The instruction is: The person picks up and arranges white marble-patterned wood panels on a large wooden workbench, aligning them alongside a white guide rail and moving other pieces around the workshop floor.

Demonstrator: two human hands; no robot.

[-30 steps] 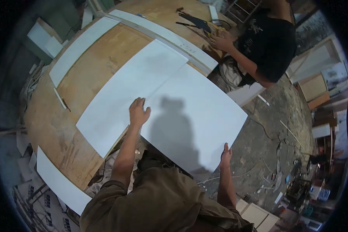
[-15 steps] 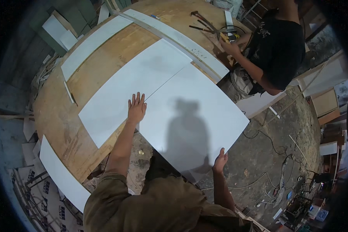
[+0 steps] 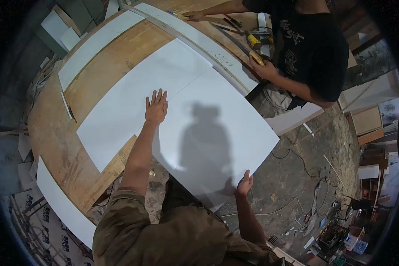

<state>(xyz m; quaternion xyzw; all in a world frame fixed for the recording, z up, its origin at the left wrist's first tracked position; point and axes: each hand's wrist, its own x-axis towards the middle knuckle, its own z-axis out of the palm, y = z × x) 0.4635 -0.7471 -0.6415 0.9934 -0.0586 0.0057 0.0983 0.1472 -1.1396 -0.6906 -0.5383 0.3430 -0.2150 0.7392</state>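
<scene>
A large white panel lies on the wooden table. Along a thin seam it meets a second white panel, which reaches past the table's near edge; whether one overlaps the other I cannot tell. My left hand rests flat beside the seam with its fingers stretched out. At the near right edge of the second panel, my right hand grips it, thumb on top and fingers hidden beneath. My shadow falls across that panel.
Across the table, a co-worker holds a yellow-ended tool. A long white strip runs along the table's far side. Another white board stands at the left. Cables and scraps litter the floor at right.
My left hand has moved slightly up, onto the panel left of the seam. My right hand keeps its grip. The co-worker now stretches one arm across the table's far side.
</scene>
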